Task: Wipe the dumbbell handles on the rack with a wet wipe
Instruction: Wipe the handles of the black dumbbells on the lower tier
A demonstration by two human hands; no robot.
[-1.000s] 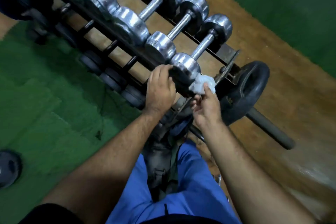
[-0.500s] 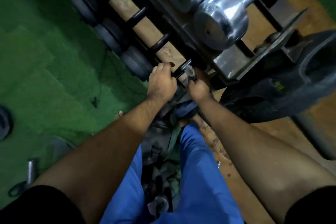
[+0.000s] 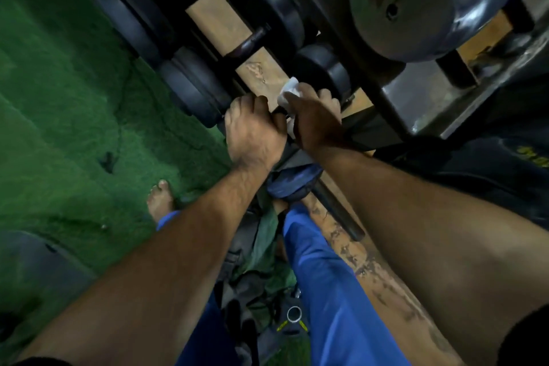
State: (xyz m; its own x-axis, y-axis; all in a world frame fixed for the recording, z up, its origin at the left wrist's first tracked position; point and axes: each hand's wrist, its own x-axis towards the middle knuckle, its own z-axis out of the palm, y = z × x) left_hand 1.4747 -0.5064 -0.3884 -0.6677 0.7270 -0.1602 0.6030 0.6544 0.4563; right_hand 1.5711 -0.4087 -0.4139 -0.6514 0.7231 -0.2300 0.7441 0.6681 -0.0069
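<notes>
Green turf floor (image 3: 65,116) fills the 9 o'clock side, creased and wrinkled. Bare foot (image 3: 159,200) on the turf just left of centre. Blue trousers (image 3: 329,285) run from centre down to 6 o'clock. Dark green-grey bag or cloth bundle (image 3: 255,270) lies between the legs, with a small metal ring (image 3: 293,314) on it near 6 o'clock. Large black weight plate (image 3: 502,175) with yellow lettering at 3 o'clock. Black bar (image 3: 338,211) pokes out from under it toward centre. Worn wooden floor strip (image 3: 374,270) runs toward 5 o'clock. Grey round object (image 3: 32,261) at 8 o'clock, blurred.
</notes>
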